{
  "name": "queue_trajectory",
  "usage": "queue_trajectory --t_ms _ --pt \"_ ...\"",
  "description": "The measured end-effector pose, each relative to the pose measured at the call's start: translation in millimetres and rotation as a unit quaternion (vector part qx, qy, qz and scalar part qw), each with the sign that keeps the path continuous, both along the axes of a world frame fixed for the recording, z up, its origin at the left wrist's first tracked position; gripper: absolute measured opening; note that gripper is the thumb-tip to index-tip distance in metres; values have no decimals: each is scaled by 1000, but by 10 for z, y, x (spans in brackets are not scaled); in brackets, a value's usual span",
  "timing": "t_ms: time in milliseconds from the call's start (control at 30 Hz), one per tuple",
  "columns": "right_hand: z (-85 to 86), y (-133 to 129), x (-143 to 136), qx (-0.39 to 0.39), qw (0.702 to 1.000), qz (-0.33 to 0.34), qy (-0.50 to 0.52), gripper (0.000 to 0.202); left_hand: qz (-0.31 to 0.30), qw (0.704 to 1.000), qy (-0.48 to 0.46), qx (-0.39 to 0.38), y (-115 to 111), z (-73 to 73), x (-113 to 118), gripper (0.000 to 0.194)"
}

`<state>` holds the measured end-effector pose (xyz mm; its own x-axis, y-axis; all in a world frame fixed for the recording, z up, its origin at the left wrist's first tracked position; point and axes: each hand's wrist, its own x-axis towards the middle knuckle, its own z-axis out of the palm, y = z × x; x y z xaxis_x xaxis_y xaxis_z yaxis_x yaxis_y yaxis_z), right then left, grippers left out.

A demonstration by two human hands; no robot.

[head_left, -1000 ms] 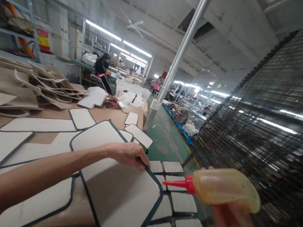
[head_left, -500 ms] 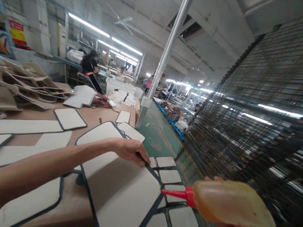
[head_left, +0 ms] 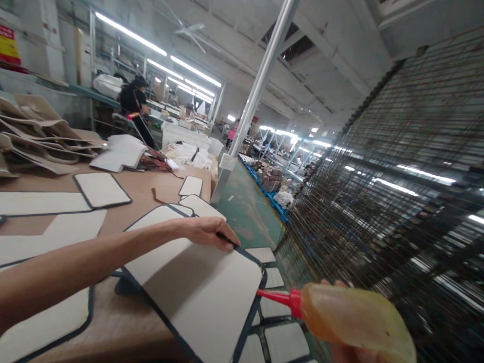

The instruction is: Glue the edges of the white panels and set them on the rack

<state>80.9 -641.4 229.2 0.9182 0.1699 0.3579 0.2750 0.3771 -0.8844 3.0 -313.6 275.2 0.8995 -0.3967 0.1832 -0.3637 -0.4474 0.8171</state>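
Observation:
My left hand grips the far edge of a white panel with dark blue edging, fingers curled over the border. The panel is tilted above the near side of the table. In my right hand, mostly hidden behind it, is a squeeze bottle of yellowish liquid with a red nozzle. The nozzle's tip points left and is at the panel's right edge, near its rounded corner; whether it touches I cannot tell.
On the brown-covered table lie more edged panels and a pile of beige pieces. Small edged pieces sit low beyond the panel. A wire rack stands at right, a metal post ahead. A person stands farther back.
The panel has turned in my left hand, its lower end swinging right. The bottle has shifted slightly left, its nozzle tip staying by the panel's edge.

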Motion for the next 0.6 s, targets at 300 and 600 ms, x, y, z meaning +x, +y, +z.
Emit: queue_trajectory --t_ms 300,600 --pt "158 375 -150 46 998 -44 -20 52 -37 999 26 -29 269 12 135 41" --pt "-64 595 -270 60 995 -59 45 61 -80 994 50 -52 641 -117 320 43"
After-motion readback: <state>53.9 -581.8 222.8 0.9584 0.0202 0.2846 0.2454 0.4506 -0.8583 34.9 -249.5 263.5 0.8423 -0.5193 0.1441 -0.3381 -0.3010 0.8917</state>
